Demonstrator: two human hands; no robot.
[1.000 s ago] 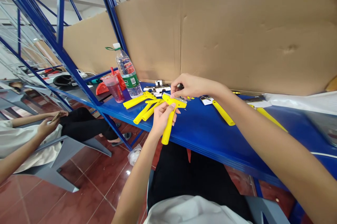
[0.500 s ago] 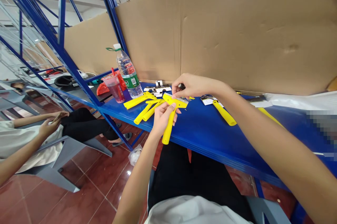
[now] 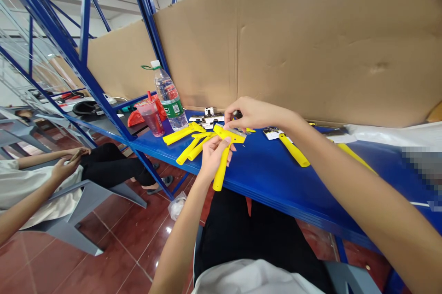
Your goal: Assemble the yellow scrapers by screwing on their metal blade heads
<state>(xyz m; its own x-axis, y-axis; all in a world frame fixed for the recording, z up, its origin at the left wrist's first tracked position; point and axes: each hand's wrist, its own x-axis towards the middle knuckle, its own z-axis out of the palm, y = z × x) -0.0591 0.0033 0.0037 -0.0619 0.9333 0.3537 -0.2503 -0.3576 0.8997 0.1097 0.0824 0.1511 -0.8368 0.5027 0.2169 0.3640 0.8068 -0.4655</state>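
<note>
My left hand (image 3: 214,155) is closed around a yellow scraper (image 3: 219,175), its thumb pressed near where the handle meets the wide head. The handle points down toward my lap, past the bench's front edge. A metal blade strip shows along the head's far side. Above it, my right hand (image 3: 240,115) is pinched at the left part of the head. Something black and rounded shows inside its curled fingers, mostly hidden, so its kind is unclear. Several more yellow scraper handles (image 3: 189,152) lie left of my hands. Another yellow handle (image 3: 295,150) rests to the right.
On the blue bench (image 3: 262,169) stand a water bottle (image 3: 172,105) and a cup of red drink (image 3: 152,119). Black-and-white packets (image 3: 207,120) lie behind my hands. Cardboard (image 3: 293,40) walls the back. A seated person (image 3: 41,179) is at the left.
Both hands stay nearly in place, with the scraper still in my left hand. The whole view has shifted very slightly.
</note>
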